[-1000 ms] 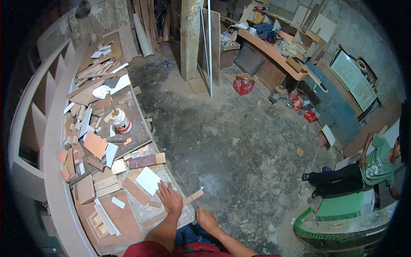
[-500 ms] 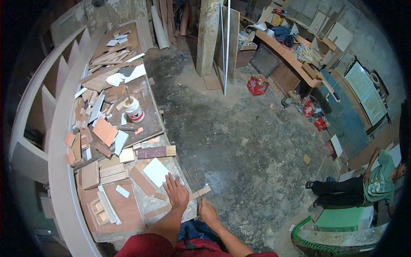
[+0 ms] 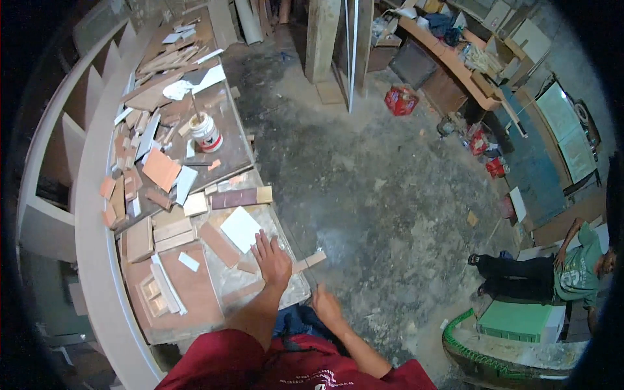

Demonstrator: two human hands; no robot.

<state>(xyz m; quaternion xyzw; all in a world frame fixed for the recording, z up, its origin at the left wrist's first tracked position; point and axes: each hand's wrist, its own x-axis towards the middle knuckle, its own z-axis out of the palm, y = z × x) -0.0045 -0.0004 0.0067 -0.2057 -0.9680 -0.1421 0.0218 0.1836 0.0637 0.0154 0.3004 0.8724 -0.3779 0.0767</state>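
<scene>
My left hand [image 3: 273,261] lies flat, fingers stretched, on a narrow wood strip [image 3: 311,261] at the bench's right edge. The strip's end sticks out over the floor. My right hand [image 3: 328,308] is closed, low beside that edge, around the grip of what looks like a thin-bladed saw [image 3: 313,278]. Its blade is seen edge-on as a faint line by the strip; the handle is hidden in my fist. A white square panel [image 3: 241,229] touches the left fingertips. Left of it lies a brown board piece [image 3: 220,244].
On the bench stand a white tub [image 3: 206,134] with a stick in it, wood offcuts [image 3: 156,170] and a small wooden frame [image 3: 156,294]. A long curved shelf unit [image 3: 97,214] borders the left. A person [image 3: 575,263] reclines at right, near a green box [image 3: 517,320].
My right hand has drawn back a little toward me relative to the strip. My left hand stays pressed on it. The whole view has shifted slightly.
</scene>
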